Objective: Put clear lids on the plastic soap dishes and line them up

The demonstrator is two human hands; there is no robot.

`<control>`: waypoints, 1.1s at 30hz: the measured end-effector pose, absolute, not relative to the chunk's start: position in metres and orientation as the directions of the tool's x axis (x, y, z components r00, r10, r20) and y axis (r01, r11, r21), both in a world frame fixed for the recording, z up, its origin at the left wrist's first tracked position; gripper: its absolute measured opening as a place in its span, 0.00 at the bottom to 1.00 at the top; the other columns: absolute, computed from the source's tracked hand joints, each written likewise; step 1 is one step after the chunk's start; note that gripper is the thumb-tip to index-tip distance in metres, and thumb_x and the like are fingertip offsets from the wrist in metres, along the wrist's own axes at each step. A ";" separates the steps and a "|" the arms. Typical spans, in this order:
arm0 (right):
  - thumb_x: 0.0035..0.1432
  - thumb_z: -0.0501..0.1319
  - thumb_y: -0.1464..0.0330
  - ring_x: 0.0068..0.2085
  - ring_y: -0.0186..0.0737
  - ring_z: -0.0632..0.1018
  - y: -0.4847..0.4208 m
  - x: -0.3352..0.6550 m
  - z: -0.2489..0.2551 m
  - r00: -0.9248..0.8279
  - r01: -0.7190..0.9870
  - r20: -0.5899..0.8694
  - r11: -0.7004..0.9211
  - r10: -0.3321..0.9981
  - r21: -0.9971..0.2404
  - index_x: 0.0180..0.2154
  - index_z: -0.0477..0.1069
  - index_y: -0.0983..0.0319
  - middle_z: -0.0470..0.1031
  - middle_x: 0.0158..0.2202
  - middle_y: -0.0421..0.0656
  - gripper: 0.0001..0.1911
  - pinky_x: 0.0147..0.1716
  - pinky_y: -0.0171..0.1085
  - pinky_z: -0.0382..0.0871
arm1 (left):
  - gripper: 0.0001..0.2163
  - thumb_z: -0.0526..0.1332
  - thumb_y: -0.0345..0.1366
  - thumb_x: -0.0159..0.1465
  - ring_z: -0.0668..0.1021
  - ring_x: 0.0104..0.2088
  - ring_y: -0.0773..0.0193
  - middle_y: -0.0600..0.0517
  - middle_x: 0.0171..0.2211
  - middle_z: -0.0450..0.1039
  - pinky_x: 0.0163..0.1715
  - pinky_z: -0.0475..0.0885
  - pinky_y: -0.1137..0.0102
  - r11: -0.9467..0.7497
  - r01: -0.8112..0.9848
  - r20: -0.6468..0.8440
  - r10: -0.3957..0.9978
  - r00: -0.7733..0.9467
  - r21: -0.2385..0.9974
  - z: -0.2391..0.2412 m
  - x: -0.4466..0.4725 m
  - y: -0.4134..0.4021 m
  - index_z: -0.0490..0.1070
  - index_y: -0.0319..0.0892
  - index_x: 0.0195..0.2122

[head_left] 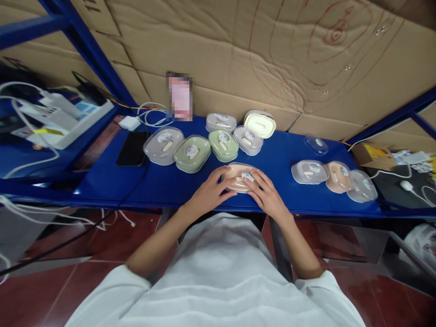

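A peach soap box with a clear lid, a white tab and a round sticker rests near the front edge of the blue table. My left hand grips its left side, thumb towards me and fingers over the lid. From the right, my right hand clasps the same box, its fingertips on the lid by the sticker. Just beyond stand a green soap box, another green box and a grey box. My fingers cover parts of the peach box's ends.
Behind are grey boxes and a cream box tilted up. To the right sit a grey-white box, a second peach box and clear lids. A black phone and a cable lie left; cardboard backs the table.
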State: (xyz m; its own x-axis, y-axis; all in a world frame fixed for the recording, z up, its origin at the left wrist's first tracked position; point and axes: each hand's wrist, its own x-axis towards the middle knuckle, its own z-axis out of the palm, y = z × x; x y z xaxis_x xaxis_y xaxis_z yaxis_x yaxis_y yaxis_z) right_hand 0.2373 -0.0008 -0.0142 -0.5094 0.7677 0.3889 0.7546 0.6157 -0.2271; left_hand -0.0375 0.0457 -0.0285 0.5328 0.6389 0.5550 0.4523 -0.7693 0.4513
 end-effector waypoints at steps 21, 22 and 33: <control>0.77 0.56 0.71 0.76 0.49 0.64 0.005 0.236 -0.017 -0.582 0.727 0.393 0.672 0.712 -0.141 0.78 0.49 0.48 0.64 0.75 0.46 0.35 0.77 0.62 0.55 | 0.13 0.70 0.42 0.69 0.78 0.60 0.50 0.42 0.59 0.70 0.60 0.79 0.54 -0.686 0.498 0.536 0.726 0.430 0.530 -0.027 -0.037 0.042 0.75 0.44 0.51; 0.77 0.55 0.72 0.76 0.48 0.63 0.005 0.236 -0.018 -0.579 0.728 0.393 0.670 0.714 -0.144 0.78 0.49 0.47 0.64 0.75 0.45 0.36 0.77 0.62 0.55 | 0.13 0.70 0.42 0.69 0.77 0.60 0.50 0.42 0.60 0.69 0.60 0.79 0.54 -0.672 0.498 0.517 0.740 0.430 0.548 -0.026 -0.037 0.042 0.75 0.44 0.50; 0.76 0.58 0.70 0.76 0.48 0.65 0.003 0.234 -0.015 -0.590 0.696 0.416 0.698 0.692 -0.172 0.76 0.58 0.49 0.69 0.72 0.45 0.32 0.77 0.61 0.56 | 0.15 0.70 0.42 0.69 0.75 0.65 0.48 0.40 0.64 0.68 0.66 0.74 0.49 -0.669 0.477 0.480 0.742 0.468 0.570 -0.026 -0.038 0.045 0.74 0.45 0.54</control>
